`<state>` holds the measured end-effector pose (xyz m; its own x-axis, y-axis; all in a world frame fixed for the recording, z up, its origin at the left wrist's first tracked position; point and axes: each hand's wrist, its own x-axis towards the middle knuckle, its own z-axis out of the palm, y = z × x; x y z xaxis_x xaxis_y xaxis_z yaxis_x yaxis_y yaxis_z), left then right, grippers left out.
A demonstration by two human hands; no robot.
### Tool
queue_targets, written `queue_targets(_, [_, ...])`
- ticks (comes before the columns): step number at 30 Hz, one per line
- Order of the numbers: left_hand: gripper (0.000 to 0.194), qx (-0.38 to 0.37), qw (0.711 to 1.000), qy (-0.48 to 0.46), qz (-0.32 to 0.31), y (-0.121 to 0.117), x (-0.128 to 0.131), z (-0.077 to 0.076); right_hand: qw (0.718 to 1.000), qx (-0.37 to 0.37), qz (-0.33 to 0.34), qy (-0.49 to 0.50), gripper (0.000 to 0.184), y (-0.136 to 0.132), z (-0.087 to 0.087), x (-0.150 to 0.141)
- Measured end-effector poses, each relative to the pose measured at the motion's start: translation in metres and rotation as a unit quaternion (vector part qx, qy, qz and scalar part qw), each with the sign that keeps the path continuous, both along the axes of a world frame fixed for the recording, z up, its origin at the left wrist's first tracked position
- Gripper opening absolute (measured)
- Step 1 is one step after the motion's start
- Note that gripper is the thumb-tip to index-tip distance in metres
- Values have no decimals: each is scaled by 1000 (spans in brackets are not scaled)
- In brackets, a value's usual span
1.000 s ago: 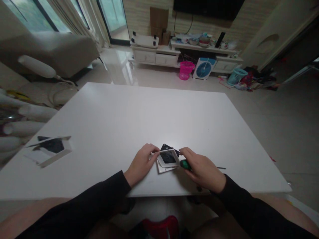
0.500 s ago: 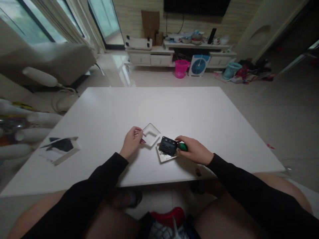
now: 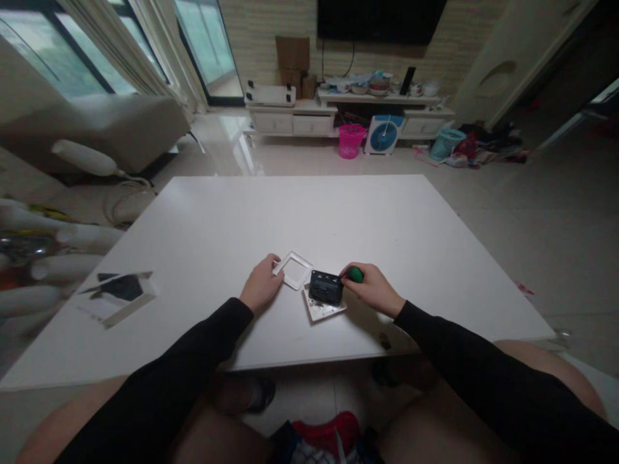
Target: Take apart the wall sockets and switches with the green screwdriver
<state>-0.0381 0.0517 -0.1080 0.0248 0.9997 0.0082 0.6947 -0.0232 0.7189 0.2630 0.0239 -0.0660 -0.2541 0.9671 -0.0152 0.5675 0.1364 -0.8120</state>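
Observation:
My left hand [image 3: 264, 282] is closed on the left corner of a white square frame [image 3: 304, 262], which lies nearly flat at the table. To its right a black rectangular module [image 3: 325, 287] with slots rests over a white square plate [image 3: 325, 315], covering much of the plate. My right hand [image 3: 371, 287] grips a screwdriver by its green handle [image 3: 355, 274], the fingertips beside the module's right edge. The screwdriver's shaft is hidden or too small to make out, and whether the fingers also touch the module I cannot tell.
On the white table [image 3: 242, 219], an open box [image 3: 128, 309] with a dark item in it sits at the left. A small brown object [image 3: 385, 341] lies near the front edge. Beyond are a pink basket [image 3: 351, 142], a blue fan [image 3: 383, 135] and a low cabinet [image 3: 313, 124].
The white frame has come down from a tilted hold to lie nearly flat. In my right hand the green handle has turned upward beside the module. The view has shifted slightly.

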Motion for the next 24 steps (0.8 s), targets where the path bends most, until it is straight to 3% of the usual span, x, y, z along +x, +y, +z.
queue_targets(9, [19, 30, 990, 124, -52, -5, 2, 5, 993, -25, -77, 83, 16, 3, 20, 2])
queue_targets(12, [15, 83, 980, 146, -108, -9, 4, 10, 990, -20, -110, 88, 17, 12, 28, 11])
queue_targets(16, [17, 102, 970, 92, -200, -18, 14, 17, 984, -4, -165, 69, 16, 30, 35, 32])
queue_targets(19, [33, 103, 961, 29, -254, -31, 27, 21, 979, -1, -198, 42, 13, 43, 31, 48])
queue_targets(24, [90, 97, 944, 13, -316, -53, 44, 17, 976, -27, -215, 0, 11, 54, 15, 62])
